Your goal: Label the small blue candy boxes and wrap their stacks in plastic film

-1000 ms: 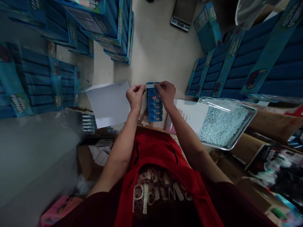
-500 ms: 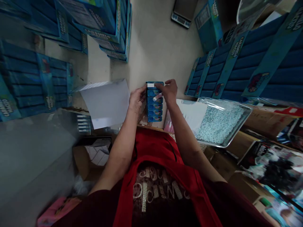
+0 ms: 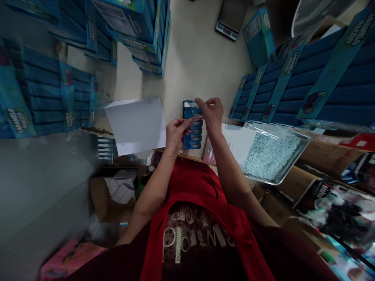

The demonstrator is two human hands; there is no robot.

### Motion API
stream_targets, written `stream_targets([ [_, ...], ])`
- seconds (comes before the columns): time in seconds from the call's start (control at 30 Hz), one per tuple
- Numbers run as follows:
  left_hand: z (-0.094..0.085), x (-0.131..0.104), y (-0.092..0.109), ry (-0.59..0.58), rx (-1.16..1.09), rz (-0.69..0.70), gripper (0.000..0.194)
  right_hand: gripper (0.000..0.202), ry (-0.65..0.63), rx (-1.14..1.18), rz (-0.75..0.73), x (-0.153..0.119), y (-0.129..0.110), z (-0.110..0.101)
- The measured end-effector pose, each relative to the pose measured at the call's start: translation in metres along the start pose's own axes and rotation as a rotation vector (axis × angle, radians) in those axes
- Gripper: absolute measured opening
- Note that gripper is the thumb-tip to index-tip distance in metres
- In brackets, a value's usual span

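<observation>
Several small blue packs (image 3: 192, 139) lie in a column near the table's front edge, with a white piece (image 3: 190, 104) on the farthest one. Over the middle of the column, my left hand (image 3: 175, 134) pinches one end of a small pinkish strip (image 3: 197, 118). The other end of the strip meets the fingers of my right hand (image 3: 213, 114), which is closed just right of the packs. A large white sheet (image 3: 137, 125) lies to the left of my left hand.
Blue display boxes stand stacked at the back left (image 3: 140, 35) and along the right (image 3: 275, 86). A clear tray (image 3: 293, 164) of pale blue pellets sits at the right front. Farther back is a small scale (image 3: 227, 32).
My left hand has left the far end of the column and come nearer and right, onto the strip. My right hand has barely shifted. The strip now spans both hands.
</observation>
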State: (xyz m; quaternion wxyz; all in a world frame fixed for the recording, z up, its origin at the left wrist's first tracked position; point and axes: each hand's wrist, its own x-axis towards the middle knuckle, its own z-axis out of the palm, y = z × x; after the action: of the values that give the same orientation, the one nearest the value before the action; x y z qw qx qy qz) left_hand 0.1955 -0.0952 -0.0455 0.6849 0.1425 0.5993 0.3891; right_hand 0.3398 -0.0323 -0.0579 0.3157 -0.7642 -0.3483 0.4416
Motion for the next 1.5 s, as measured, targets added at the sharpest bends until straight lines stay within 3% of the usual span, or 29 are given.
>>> stream_targets([
  [0.13, -0.015, 0.009, 0.002, 0.017, 0.038, 0.085, 0.048, 0.057, -0.178, 0.118, 0.06, -0.014, 0.0, -0.016],
  [0.2, -0.025, 0.017, 0.007, 0.017, 0.146, 0.148, 0.043, 0.055, -0.202, 0.147, 0.086, -0.021, 0.003, -0.021],
  [0.43, -0.038, 0.05, 0.013, 0.055, 0.383, 0.278, 0.025, 0.037, 0.026, 0.046, 0.013, -0.027, 0.012, -0.001],
  [0.6, -0.038, 0.062, 0.004, 0.086, 0.394, 0.29, 0.023, 0.028, 0.059, -0.087, -0.014, -0.025, 0.013, 0.01],
  [0.87, -0.034, 0.073, -0.01, 0.056, 0.28, 0.178, 0.027, 0.038, 0.117, -0.263, -0.042, -0.02, 0.023, 0.006],
  [1.03, -0.029, 0.082, -0.025, 0.069, 0.176, -0.063, 0.043, 0.043, 0.107, -0.162, 0.142, -0.004, 0.037, 0.01],
  [1.1, -0.03, 0.084, -0.026, 0.115, 0.213, -0.054, 0.047, 0.043, 0.097, -0.133, 0.131, -0.004, 0.04, 0.012],
  [1.2, -0.036, 0.065, -0.017, 0.252, 0.377, 0.209, 0.04, 0.03, 0.066, -0.109, 0.043, -0.019, 0.048, 0.001],
  [1.3, -0.032, 0.013, -0.007, 0.36, 0.542, 0.507, 0.025, 0.024, 0.046, -0.209, -0.064, -0.037, 0.065, -0.038],
  [1.33, -0.026, -0.007, -0.008, 0.336, 0.586, 0.576, 0.02, 0.028, 0.053, -0.302, -0.1, -0.039, 0.073, -0.056],
  [1.4, -0.004, -0.042, -0.019, 0.171, 0.661, 0.667, 0.014, 0.04, 0.043, -0.534, -0.136, -0.035, 0.087, -0.092],
  [1.5, 0.045, -0.059, -0.055, -0.133, 0.753, 0.694, 0.008, 0.059, -0.141, -0.809, -0.137, -0.012, 0.104, -0.13],
])
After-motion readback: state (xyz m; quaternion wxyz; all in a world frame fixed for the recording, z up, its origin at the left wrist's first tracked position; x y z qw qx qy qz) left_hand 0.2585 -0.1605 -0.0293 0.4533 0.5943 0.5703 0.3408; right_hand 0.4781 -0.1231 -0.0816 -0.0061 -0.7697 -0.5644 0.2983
